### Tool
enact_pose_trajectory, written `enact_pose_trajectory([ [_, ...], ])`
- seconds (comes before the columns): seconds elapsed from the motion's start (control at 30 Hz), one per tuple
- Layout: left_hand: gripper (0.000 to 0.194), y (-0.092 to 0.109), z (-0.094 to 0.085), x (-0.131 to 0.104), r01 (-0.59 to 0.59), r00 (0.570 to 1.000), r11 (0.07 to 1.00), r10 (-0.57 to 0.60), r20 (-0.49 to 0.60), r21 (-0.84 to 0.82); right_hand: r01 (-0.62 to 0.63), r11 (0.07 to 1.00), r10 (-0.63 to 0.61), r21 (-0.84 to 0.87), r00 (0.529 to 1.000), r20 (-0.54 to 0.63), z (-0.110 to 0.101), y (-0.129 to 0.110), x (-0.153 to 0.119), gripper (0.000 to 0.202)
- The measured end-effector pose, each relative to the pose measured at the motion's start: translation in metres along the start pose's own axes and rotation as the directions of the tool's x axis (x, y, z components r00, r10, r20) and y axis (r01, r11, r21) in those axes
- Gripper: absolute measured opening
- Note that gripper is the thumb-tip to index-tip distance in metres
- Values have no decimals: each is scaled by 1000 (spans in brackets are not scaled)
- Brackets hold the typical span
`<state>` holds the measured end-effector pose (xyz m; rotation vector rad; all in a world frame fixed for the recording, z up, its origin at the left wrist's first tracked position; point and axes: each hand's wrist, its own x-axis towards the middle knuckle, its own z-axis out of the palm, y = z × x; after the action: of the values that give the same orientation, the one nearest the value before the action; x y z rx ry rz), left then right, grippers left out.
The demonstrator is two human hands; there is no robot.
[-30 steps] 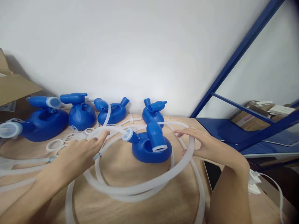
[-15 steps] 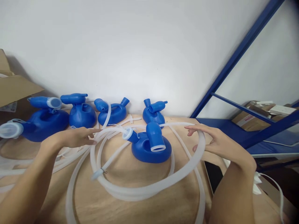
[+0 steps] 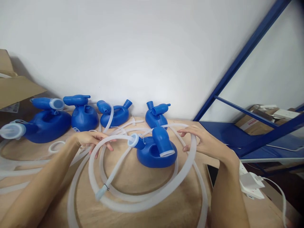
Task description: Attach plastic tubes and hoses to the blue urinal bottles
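Observation:
A long translucent white hose (image 3: 142, 205) lies in loops around a blue plastic urinal bottle (image 3: 156, 160) at the middle of the table. One hose end runs into the bottle's white-rimmed spout (image 3: 133, 140). My right hand (image 3: 201, 142) curls its thumb and fingers round the hose on the right of the loop, lifting it there. On the left, my left hand (image 3: 95, 141) has its fingers apart behind the hose; whether they touch it I cannot tell. A second hose end with a pale connector and a small metal clip (image 3: 102, 191) rests across the loop.
Several similar blue bottles (image 3: 84, 118) stand along the wall, with more hoses (image 3: 21, 172) at left. A cardboard box (image 3: 19, 90) is at far left. At right are a phone (image 3: 212, 173), a power strip with a white charger (image 3: 251, 183) and a blue metal shelf (image 3: 216, 129).
My left hand has moved right and its fingers have spread. My right hand has come inward with the hose, narrowing the loop. The middle bottle has shifted slightly right and tilted.

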<state>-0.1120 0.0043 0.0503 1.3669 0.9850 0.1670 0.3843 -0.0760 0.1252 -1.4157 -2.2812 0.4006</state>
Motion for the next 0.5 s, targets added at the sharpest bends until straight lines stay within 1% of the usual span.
enact_pose_trajectory([
  [0.07,57,3,12,9,14,996,999,-18,89,50,-17,1000,17,11,1000,21,3,0,2,63],
  [0.17,74,12,29,19,60,961,984,-101,258,165,-55,997,52,47,997,57,6,-1,4,67],
  [0.2,75,15,34,22,63,951,980,-116,286,189,-62,996,58,62,996,65,6,-1,5,67],
  [0.27,67,16,43,28,45,944,974,-114,310,223,-70,994,63,85,995,73,8,-1,5,68],
  [0.33,53,14,50,33,9,949,967,-88,303,255,-73,993,66,90,995,78,9,0,5,67],
  [0.4,45,11,53,36,-32,969,959,-40,246,283,-74,994,67,80,994,81,10,1,5,65],
  [0.43,43,10,52,37,-55,981,953,-5,196,299,-68,995,62,74,995,80,10,2,4,65],
  [0.5,39,11,48,34,-110,994,930,96,58,351,-31,997,26,73,997,67,9,1,4,66],
])
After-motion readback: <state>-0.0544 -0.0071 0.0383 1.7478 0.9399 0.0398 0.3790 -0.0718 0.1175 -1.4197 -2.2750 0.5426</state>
